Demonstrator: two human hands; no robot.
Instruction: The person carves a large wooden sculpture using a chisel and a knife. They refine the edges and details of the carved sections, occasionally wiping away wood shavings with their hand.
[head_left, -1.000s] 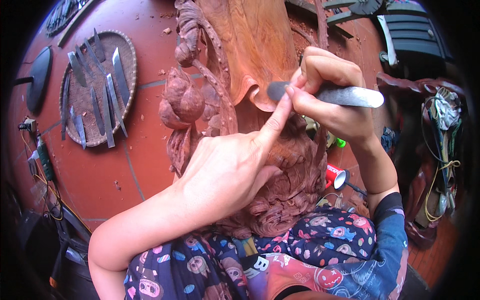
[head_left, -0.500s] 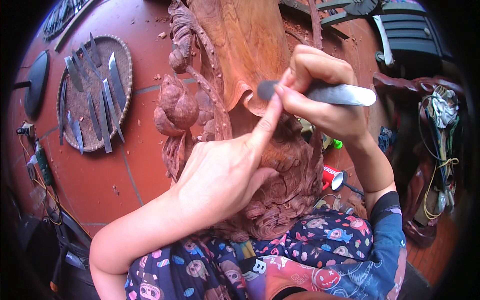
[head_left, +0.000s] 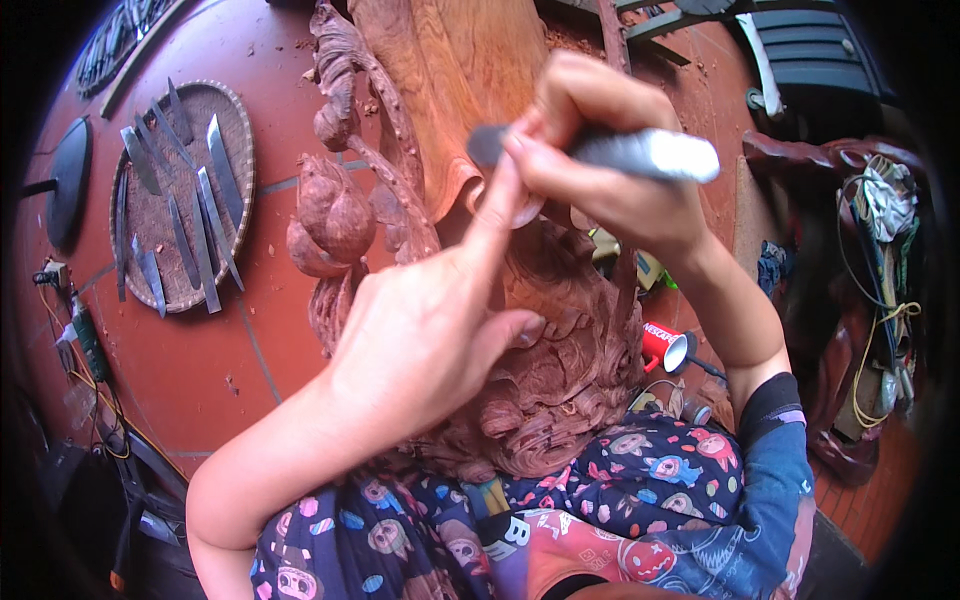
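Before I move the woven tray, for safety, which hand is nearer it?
Left. The left hand is right of the tray, toward the person's body; the right hand is farther right.

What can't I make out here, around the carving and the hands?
All in the head view:
Tool: blurred, so its edge is unclear.
Its middle: hidden by the right hand.
Left hand: its back hides all fingers but index and thumb.
Carving: far end cut off by the view's top edge.

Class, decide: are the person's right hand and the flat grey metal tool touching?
Touching. The head view shows the right hand gripping the flat grey metal tool partway along, its two ends sticking out on either side.
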